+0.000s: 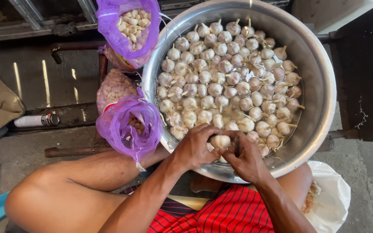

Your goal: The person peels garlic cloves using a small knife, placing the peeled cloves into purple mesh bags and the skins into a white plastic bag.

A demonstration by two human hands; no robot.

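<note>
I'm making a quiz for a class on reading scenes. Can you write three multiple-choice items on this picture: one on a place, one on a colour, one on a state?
1. Where do the mesh bags lie?
A. left of the bowl
B. inside the bowl
C. right of the bowl

2. What colour are the mesh bags?
A. green
B. purple
C. black

3. What do the hands do?
A. rest on the knees
B. hold one garlic bulb together
C. lift the bowl

Key: 1 A, the bags sit by the metal bowl's left rim. 2 B, the netting is purple. 3 B, the left hand and right hand both grip a garlic bulb at the near rim.
</note>
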